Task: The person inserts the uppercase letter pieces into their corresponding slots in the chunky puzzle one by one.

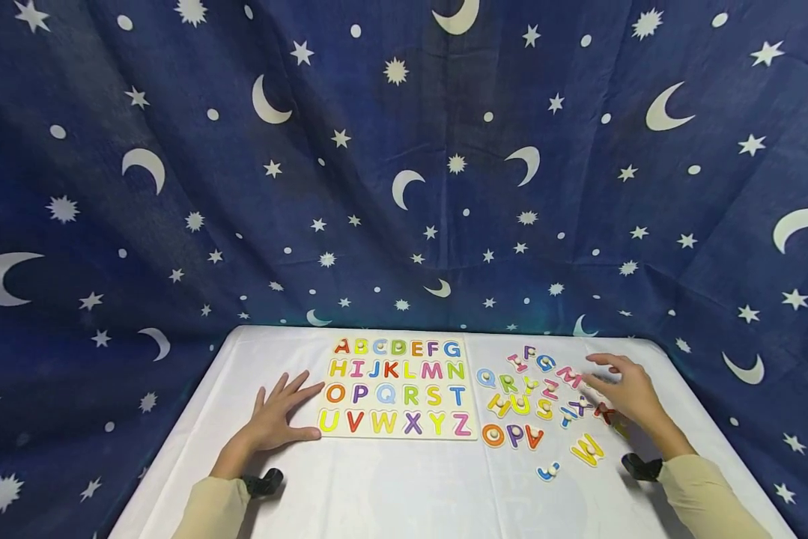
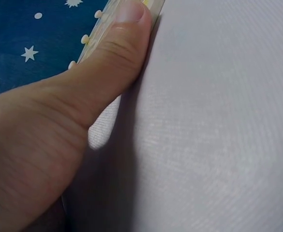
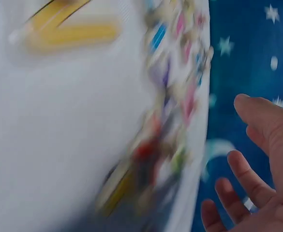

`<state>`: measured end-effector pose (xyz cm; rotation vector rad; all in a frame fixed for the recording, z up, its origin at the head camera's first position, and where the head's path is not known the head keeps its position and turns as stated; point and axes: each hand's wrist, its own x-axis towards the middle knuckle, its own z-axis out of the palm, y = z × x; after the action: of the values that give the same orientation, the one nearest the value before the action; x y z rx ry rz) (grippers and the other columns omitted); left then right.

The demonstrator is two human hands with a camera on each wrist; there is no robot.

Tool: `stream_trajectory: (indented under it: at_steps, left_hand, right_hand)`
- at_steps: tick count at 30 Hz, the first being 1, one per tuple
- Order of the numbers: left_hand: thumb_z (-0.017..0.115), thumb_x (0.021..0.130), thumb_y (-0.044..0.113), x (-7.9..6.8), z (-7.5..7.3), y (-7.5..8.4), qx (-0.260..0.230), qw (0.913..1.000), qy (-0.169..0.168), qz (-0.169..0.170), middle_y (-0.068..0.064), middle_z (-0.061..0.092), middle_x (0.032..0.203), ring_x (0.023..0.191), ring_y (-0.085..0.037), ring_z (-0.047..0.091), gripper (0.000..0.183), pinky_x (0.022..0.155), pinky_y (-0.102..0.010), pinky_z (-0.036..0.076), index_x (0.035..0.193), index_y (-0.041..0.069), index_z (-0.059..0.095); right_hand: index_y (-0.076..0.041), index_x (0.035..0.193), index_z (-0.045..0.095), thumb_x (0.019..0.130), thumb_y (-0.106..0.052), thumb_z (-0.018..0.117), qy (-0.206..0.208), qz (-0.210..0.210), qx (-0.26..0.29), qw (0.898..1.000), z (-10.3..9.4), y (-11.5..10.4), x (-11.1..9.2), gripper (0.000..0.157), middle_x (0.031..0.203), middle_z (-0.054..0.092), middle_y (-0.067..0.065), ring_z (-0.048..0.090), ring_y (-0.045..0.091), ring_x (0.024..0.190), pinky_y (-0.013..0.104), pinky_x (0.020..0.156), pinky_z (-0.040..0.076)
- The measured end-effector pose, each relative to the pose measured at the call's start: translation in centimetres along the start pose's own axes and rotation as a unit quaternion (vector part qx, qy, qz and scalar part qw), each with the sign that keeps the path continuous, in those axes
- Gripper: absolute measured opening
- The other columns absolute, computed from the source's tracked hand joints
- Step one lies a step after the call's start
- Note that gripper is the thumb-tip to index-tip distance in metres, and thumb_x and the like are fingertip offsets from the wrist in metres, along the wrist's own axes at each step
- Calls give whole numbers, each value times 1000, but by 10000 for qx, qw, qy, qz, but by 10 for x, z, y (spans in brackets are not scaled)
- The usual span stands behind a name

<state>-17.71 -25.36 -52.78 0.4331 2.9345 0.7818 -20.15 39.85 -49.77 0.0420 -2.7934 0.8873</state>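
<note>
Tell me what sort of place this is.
Probably an indoor tabletop set up for play or filming: a dark blue curtain printed with moons and stars hangs behind a white-covered table, which holds an alphabet board and loose letters.

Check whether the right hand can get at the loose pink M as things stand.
Likely yes: the right hand appears empty, with its fingers right beside the loose pink M, and nothing seems to lie over that letter.
</note>
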Motion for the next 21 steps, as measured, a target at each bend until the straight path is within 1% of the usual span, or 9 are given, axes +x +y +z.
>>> stream_trajectory:
  at_steps: [3,5,7,10,13,16,21]
  left_hand:
    - [88,68,61,0,1,-1,-15,10000,26,8,-19,31,165,152,-54,10,98,114,-79,-5,151,21,54]
    - [87,68,62,1,2,-2,-5,10000,24,-2,-19,30,166,152,-54,10,98,114,-79,-5,151,21,54]
    - [87,68,63,1,2,-3,17,10000,22,-4,-19,30,166,152,-54,10,98,114,-79,-5,151,22,54]
    - [86,68,63,3,2,-3,25,10000,34,17,-18,30,166,152,-53,10,97,114,-78,-5,151,23,54]
    - [87,68,62,4,1,-2,15,9999,66,76,-19,31,165,152,-54,10,97,114,-79,-4,150,22,54]
    - [87,68,61,3,0,-2,2,9999,108,64,-19,32,165,152,-54,11,97,114,-79,-4,150,22,55]
    - [87,68,63,0,2,-2,-9,10000,41,-22,-19,31,165,152,-54,11,97,114,-78,-5,150,23,54]
  right_hand:
    - [0,130,63,93,-32,78,106,483,-61,9988,-7,26,-15,51,133,54,36,40,57,120,69,88,38]
    - [0,130,63,93,-36,77,142,740,-180,9970,-11,43,-24,54,134,51,38,37,58,122,69,89,34]
    - [2,129,63,93,-37,77,150,871,-293,9957,-15,58,-32,55,134,52,39,39,61,123,71,92,34]
    - [4,123,66,93,-35,77,193,876,-489,9948,-22,77,-40,51,129,57,38,49,59,119,68,92,41]
    - [6,118,68,92,-31,78,220,892,-549,9943,-26,87,-44,46,126,60,38,55,57,114,66,87,47]
    - [4,116,70,92,-30,78,231,1007,-538,9932,-26,91,-44,42,126,60,36,56,55,113,64,86,48]
    - [3,109,73,90,-25,80,344,1130,-492,9918,-24,91,-46,35,123,62,34,57,53,112,63,87,48]
